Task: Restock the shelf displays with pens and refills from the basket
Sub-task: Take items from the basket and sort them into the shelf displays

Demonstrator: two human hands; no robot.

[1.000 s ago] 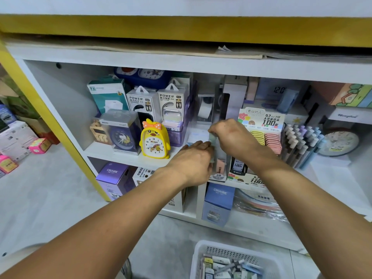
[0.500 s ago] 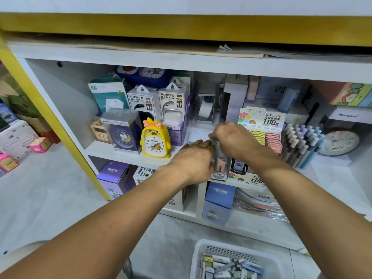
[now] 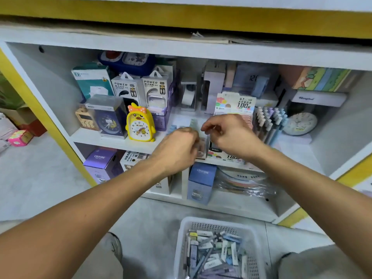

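A pale green refill pack (image 3: 194, 125) stands upright in the clear refill display box (image 3: 202, 150) at the middle shelf's front edge. My left hand (image 3: 177, 150) has its fingers curled at the pack's lower left side. My right hand (image 3: 231, 135) pinches at the pack's right edge with thumb and forefinger; blur hides the exact contact. The white basket (image 3: 182, 234) on the floor below holds several pens and refill packs (image 3: 213, 252). A 0.7 HB refill card display (image 3: 235, 103) and a rack of pastel pens (image 3: 269, 121) stand to the right.
A yellow duck clock (image 3: 140, 123), power bank boxes (image 3: 141, 89) and a boxed blue clock (image 3: 108, 115) fill the shelf's left half. Purple and blue boxes (image 3: 201, 182) sit on the lower shelf. A round clock (image 3: 301, 123) stands far right. My knees flank the basket.
Both hands have drawn slightly apart and toward me, uncovering the green pack. My left fingers went from stretched to curled. The view has tilted down a little.
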